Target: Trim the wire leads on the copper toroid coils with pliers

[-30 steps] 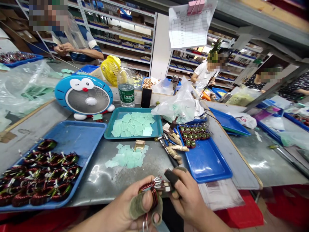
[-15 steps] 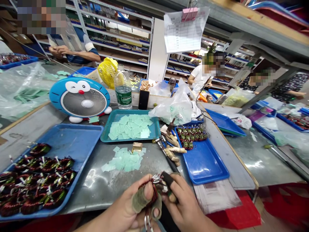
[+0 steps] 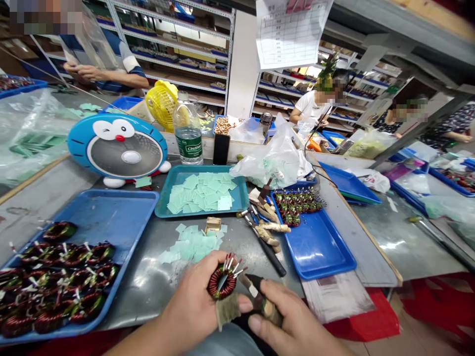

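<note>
In my left hand (image 3: 196, 287) is a ring-shaped coil (image 3: 221, 283) wound with reddish-brown copper wire. Its stiff leads, some silver-tipped, fan up and right, and a pale green slip shows inside the ring. A worn cloth cover (image 3: 227, 310) wraps my left thumb. My right hand (image 3: 284, 314) closes round a small knife-like tool (image 3: 249, 286) with a short metal blade, just right of the coil; its handle is mostly covered by the fingers. Ahead of my hands, loose pale green slips (image 3: 193, 243) lie on the metal table beside a small wooden block (image 3: 213, 225).
A blue tray (image 3: 122, 207) of similar coils stands left, another blue tray (image 3: 319, 252) with smaller coils right. Between them are a teal tray (image 3: 243, 200) of green slips and a dark-handled hammer (image 3: 269, 252). A cartoon-faced fan (image 3: 118, 143) and water bottle (image 3: 188, 141) stand behind.
The coil has turned so its open ring faces me, leads now fanned out. My right hand has drawn slightly away from it, down and right. The silver loop below my hands is out of sight.
</note>
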The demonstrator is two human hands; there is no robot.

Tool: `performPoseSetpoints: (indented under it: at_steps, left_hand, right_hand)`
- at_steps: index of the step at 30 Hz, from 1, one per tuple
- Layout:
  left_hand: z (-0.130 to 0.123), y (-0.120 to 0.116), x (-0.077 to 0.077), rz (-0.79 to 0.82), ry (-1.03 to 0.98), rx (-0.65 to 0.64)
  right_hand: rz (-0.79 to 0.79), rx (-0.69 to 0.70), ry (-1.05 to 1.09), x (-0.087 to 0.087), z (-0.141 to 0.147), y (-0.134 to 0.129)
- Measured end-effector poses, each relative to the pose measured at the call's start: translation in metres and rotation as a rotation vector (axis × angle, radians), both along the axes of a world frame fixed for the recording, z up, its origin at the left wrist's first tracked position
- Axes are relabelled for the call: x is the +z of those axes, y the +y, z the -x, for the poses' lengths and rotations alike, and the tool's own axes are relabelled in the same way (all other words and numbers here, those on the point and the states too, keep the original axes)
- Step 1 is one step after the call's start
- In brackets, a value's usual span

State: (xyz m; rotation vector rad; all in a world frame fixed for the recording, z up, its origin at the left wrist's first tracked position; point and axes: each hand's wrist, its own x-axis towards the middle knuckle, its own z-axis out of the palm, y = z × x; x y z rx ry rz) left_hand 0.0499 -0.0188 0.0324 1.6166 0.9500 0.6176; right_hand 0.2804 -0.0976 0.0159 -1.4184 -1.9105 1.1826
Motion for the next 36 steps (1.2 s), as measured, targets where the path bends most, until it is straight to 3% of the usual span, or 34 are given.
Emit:
performPoseSetpoints:
  at_steps: [5,11,15,21,29,32,36]
  left_hand:
    - [0.001,0.005,0.002,-0.162,0.06,0.032]
    - [-0.002,0.005,-0.001,-0.125,0.069,0.072]
    - [0.0,0.005,-0.006,-0.192,0.117,0.08]
    - [0.006,0.016,-0.009,-0.416,0.191,0.059]
    - [0.007,0.018,-0.007,-0.847,0.065,0.137]
    - [0.007,0.02,-0.004,-0.877,0.042,0.108]
    - [0.008,0.02,-0.001,-0.798,0.047,0.011]
  right_hand:
    - [-0.13,-0.051,-0.047,-0.008,0.006,-0.004]
    - [-0.397,-0.111,-0.231,-0.02,0.008,-0.013]
    - [-0.559,-0.183,-0.423,-0.02,0.008,-0.015]
    - [-0.537,-0.109,-0.412,-0.002,0.013,0.0]
    - [-0.518,-0.085,-0.413,0.005,0.016,0.006]
    - [-0.552,-0.067,-0.415,0.008,0.016,0.005]
    - [-0.533,-0.068,-0.371,0.014,0.015,-0.002]
